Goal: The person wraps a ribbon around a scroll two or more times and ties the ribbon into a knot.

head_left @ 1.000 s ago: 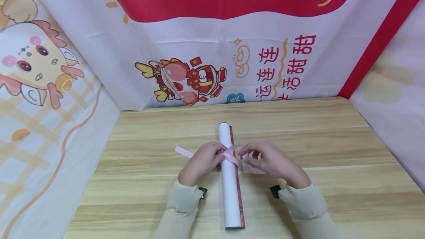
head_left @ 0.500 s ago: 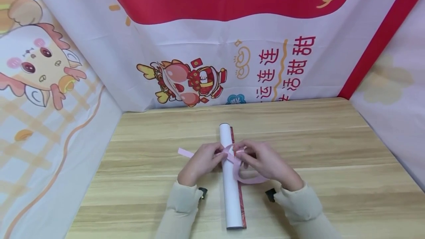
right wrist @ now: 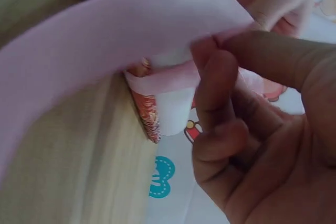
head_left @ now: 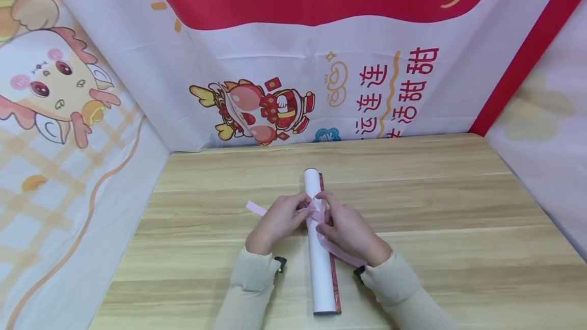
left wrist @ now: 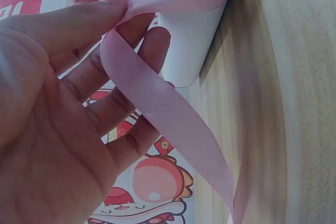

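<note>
A white rolled scroll [head_left: 322,274] with a red patterned edge [head_left: 336,289] lies lengthwise on the wooden table. Pink ribbon [head_left: 341,253] goes round it a little above the middle. My left hand [head_left: 281,222], at the scroll's left side, pinches the ribbon between thumb and index finger; in the left wrist view a ribbon tail [left wrist: 163,103] hangs across the other fingers. From the right, my right hand [head_left: 355,230] reaches over the scroll. In the right wrist view its thumb and curled index finger pinch the ribbon [right wrist: 126,22], whose long tail sweeps left.
The wooden table [head_left: 458,208] stretches to both sides of the scroll. A printed white and red cloth [head_left: 275,42] hangs behind it, and patterned cloth walls stand left and right. A small black device [head_left: 281,264] shows at the left sleeve.
My right hand has moved left and onto the scroll, taking the ribbon across it. The ribbon's right tail now trails down beside the right wrist. My left hand has stayed nearly in place.
</note>
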`<act>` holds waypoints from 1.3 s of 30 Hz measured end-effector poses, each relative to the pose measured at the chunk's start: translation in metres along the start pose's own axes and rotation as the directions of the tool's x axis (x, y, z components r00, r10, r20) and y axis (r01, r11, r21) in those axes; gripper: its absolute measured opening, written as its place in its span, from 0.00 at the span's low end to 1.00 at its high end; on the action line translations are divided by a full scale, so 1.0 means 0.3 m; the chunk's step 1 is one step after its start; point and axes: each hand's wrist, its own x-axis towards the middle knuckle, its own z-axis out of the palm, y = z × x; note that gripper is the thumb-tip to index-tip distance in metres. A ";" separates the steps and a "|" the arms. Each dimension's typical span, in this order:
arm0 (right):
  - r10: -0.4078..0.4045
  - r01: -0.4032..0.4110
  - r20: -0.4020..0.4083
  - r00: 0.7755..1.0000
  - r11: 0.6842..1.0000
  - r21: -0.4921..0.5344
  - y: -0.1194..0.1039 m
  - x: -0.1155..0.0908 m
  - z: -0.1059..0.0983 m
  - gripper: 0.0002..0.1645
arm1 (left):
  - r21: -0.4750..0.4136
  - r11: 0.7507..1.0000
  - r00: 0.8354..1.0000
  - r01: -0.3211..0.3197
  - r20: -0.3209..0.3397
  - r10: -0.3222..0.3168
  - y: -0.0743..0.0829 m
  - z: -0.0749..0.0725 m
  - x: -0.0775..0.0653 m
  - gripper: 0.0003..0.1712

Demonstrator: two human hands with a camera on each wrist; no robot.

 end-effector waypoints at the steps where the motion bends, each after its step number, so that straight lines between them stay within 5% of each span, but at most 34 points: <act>1: 0.003 -0.003 -0.012 1.000 1.000 -0.010 0.001 0.003 0.006 0.39 | -0.001 1.000 1.000 -0.004 0.003 0.004 0.000 0.000 0.000 0.12; 9: 0.157 -0.150 -0.053 0.986 0.981 0.120 0.004 0.016 0.022 0.51 | -0.009 1.000 1.000 0.006 0.005 -0.006 -0.004 -0.004 -0.001 0.12; 13: 0.220 -0.215 -0.002 0.975 0.953 0.213 0.022 0.019 0.019 0.46 | -0.007 1.000 1.000 -0.011 -0.002 0.011 -0.005 -0.004 0.004 0.12; 22: 0.097 -0.101 0.030 0.995 0.972 0.212 0.052 0.042 0.036 0.15 | -0.017 1.000 1.000 -0.025 0.004 0.025 -0.008 -0.003 0.001 0.10; 31: 0.059 -0.050 -0.100 0.993 0.995 0.085 0.051 0.054 0.054 0.25 | -0.021 0.999 0.999 -0.032 0.019 0.033 -0.013 0.001 0.005 0.10; 39: -0.083 0.080 -0.141 0.986 0.996 -0.031 0.053 0.054 0.055 0.07 | -0.058 0.998 1.000 -0.015 0.026 0.016 -0.020 0.001 0.003 0.08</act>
